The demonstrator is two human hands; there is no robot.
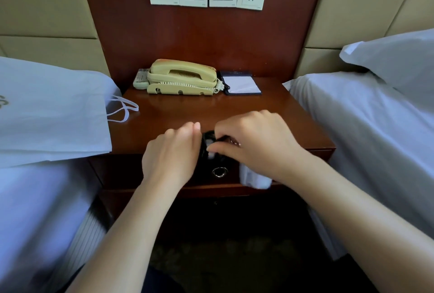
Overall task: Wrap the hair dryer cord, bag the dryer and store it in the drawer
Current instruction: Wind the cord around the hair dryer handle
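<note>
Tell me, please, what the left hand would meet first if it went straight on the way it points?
From the left hand, probably the notepad beside the telephone, across bare nightstand; depth is unclear.

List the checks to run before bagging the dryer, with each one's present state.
1. Grip on cord bundle: left hand and right hand both hold it at the nightstand front edge: ok.
2. Cord fully wrapped: the hands hide it: cannot tell.
3. Bag opened: white bag lies flat on the left bed: not ok.
4. Drawer open: drawer shut, ring pull untouched: not ok.
5. Tabletop room: telephone and notepad sit at the back, apart from the hands: ok.
</note>
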